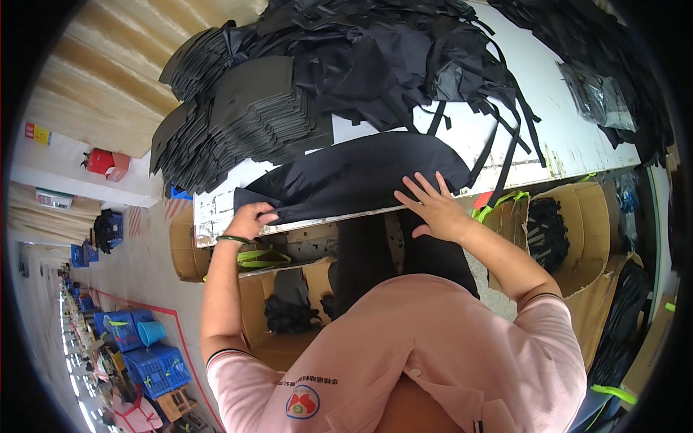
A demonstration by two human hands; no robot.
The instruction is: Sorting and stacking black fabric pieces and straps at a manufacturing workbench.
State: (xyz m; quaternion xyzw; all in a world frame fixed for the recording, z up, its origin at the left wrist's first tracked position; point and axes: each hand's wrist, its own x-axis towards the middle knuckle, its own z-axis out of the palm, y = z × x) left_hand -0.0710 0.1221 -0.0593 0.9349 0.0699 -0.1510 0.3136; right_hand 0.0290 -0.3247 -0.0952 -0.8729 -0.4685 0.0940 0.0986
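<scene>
A long black fabric piece [354,173] with a curved far edge lies along the near edge of the white table [570,148]. At its left end my left hand [253,219] is closed, thumb and fingers pinching the near corner of the fabric. My right hand [437,209] rests flat near the right end, fingers spread, its fingertips on the cloth and its palm by the table edge. Black straps [505,155] trail down beside the fabric's right end.
Stacked dark grey panels [253,94] stand at the table's far left, beside a heap of black fabric [361,65]. A clear plastic bag [595,97] lies at the right. Below the table are cardboard boxes [588,238] holding black pieces. Blue crates [155,368] stand on the floor at left.
</scene>
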